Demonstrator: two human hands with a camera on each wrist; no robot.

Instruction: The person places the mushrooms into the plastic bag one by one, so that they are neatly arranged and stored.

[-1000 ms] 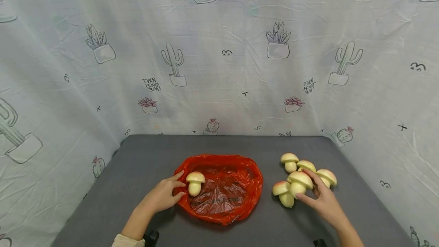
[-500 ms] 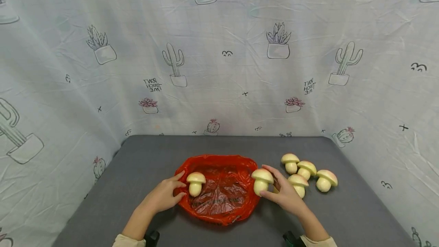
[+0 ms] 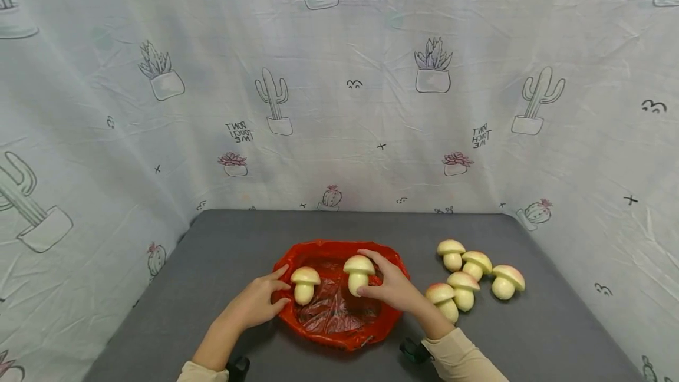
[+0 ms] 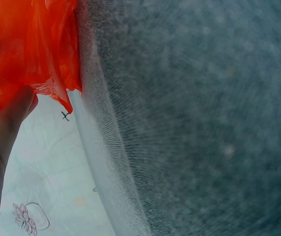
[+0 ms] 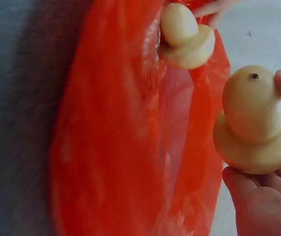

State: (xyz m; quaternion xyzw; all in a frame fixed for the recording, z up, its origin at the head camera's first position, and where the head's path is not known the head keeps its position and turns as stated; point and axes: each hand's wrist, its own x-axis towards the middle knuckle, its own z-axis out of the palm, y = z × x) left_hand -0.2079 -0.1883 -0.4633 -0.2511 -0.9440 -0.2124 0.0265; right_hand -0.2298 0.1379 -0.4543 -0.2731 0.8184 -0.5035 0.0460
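A red plastic bag (image 3: 339,341), its mouth spread into a wide ring, lies on the grey table. At its left rim my left hand (image 3: 258,301) grips the plastic; the left wrist view shows the thumb (image 4: 13,115) against the bag's edge. One toy mushroom (image 3: 305,285), pale yellow with a rounded cap, is inside the bag near that hand. Over the right part of the opening, my right hand (image 3: 391,283) holds another mushroom (image 3: 358,275) between thumb and fingers, cap up. In the right wrist view this mushroom (image 5: 255,113) is seen from its stem end.
Several more toy mushrooms (image 3: 464,290) lie grouped on the grey table (image 3: 228,252) to the right of the bag, near my right forearm. A pale curtain (image 3: 339,117) printed with cacti hangs behind and along both sides of the table.
My right hand has lifted a mushroom from the group on the right and carried it left, over the bag. The left hand stays at the bag's left rim.
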